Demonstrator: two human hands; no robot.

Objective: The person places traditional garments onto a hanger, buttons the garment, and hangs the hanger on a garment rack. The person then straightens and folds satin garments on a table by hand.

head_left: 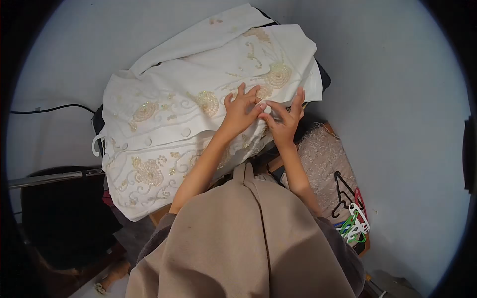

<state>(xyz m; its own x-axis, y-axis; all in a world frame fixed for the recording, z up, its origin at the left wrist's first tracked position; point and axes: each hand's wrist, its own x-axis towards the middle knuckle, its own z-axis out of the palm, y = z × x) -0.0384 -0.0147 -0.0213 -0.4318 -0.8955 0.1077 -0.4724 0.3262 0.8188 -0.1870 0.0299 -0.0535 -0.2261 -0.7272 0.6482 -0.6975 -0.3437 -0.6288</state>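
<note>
A white garment [174, 89] with beige and gold beaded flowers lies spread over a surface in front of me. Covered round buttons [186, 132] run along its opening. My left hand [242, 110] pinches the garment's edge beside a white button [267, 109], thumb and forefinger together, other fingers raised. From the right, my right hand [285, 119] holds the same button between thumb and forefinger, its remaining fingers pointing up. The fingertips of both hands nearly meet at the button.
At the right, a beige lace cloth [323, 154] lies under a black hanger [343, 193] and several coloured hangers [357, 223]. A black chair [64, 218] and a metal bar [54, 178] are at the left. Walls stand behind and to the right.
</note>
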